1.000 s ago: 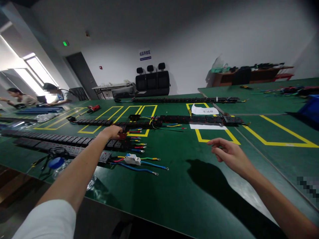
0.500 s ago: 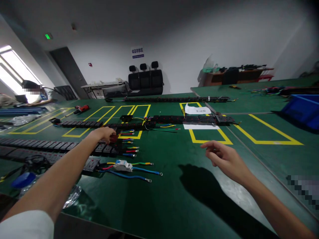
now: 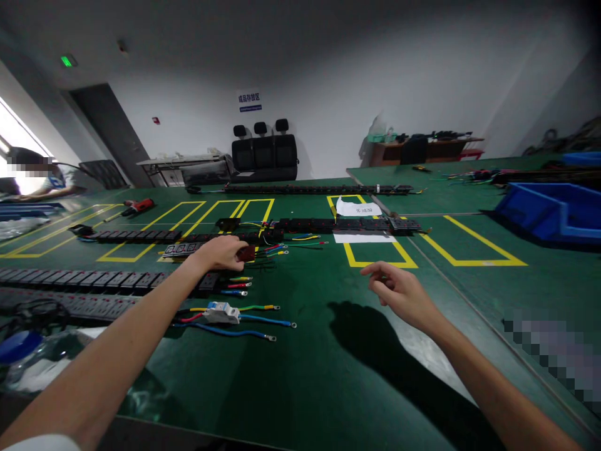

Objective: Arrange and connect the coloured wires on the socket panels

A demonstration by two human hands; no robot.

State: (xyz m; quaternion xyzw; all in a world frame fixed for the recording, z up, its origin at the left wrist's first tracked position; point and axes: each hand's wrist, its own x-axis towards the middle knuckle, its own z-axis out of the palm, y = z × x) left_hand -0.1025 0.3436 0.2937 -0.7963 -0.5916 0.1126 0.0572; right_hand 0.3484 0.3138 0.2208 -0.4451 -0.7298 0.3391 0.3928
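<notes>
My left hand [image 3: 226,254] is closed on the near end of a short black socket strip [image 3: 181,249], with a reddish-brown end piece [image 3: 247,253] at its fingertips. Several coloured wires with ring lugs [image 3: 277,248] stick out to the right of that end. Part of the strip is hidden behind the hand and wrist. My right hand [image 3: 394,289] hovers above the green table, holding nothing, with its index finger stretched and the others loosely bent. Closer to me lies another socket strip [image 3: 141,283], and a white-grey breaker [image 3: 220,312] on blue, red and yellow-green wires.
Long black strips [image 3: 319,188] lie across the green table [image 3: 300,376], which bears yellow tape outlines. A white paper [image 3: 359,207], a red drill [image 3: 139,207] and a blue bin [image 3: 549,213] are farther off. A plastic bottle [image 3: 28,357] lies front left. A person [image 3: 51,178] sits far left.
My left hand has moved right, drawing the socket strip and its wires along the table. My view has turned slightly right. The right hand keeps nearly the same pose in the air.
</notes>
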